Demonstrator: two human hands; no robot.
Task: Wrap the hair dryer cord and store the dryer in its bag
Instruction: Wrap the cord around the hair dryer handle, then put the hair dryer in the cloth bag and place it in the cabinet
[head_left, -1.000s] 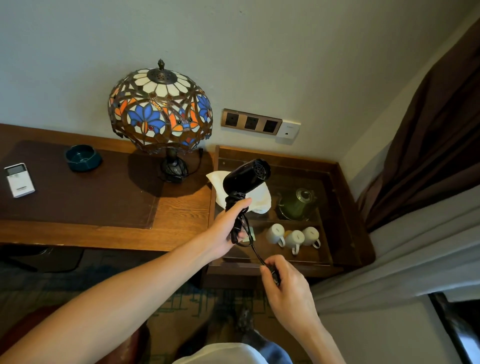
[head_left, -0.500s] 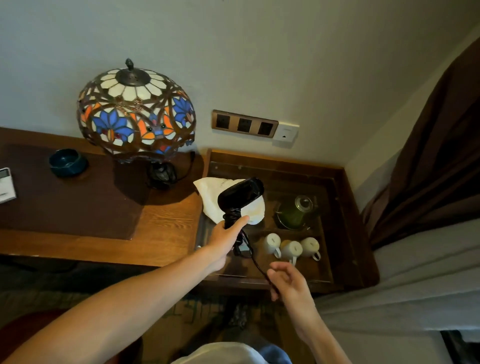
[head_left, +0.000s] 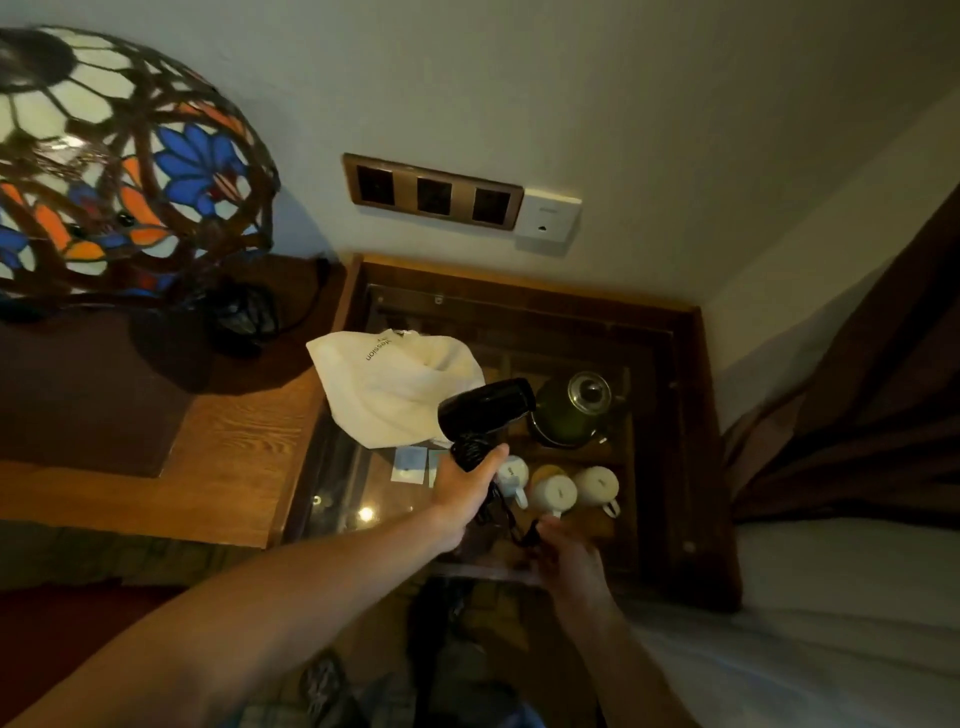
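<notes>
Nearest, the right hand (head_left: 563, 558) is blurred, low over the front of the glass-topped cabinet (head_left: 696, 467); its fingers seem to pinch the loose end of the cord (head_left: 511, 525), though the blur leaves that uncertain. A short slack run of cord rises from there to the left hand (head_left: 465, 486), whose fingers are clenched around the handle of the black hair dryer (head_left: 485, 408), over the turns already wound there. The dryer is held in the air above the cabinet, barrel pointing right toward the green teapot (head_left: 571, 415).

The dryer looks compact, rigid and smooth-shelled, probably light enough for one hand; the wrapped handle is the sure place to hold it. The cord is limp but springy, so the coils likely loosen unless the tail is tucked in or kept pinned.

Just behind the dryer lies the white cloth bag (head_left: 395, 384), soft and collapsed, straddling the worktop (head_left: 244, 447) edge and the cabinet. Its mouth will probably need a free hand to open it. Three white cups (head_left: 556, 491) sit under the glass.
</notes>
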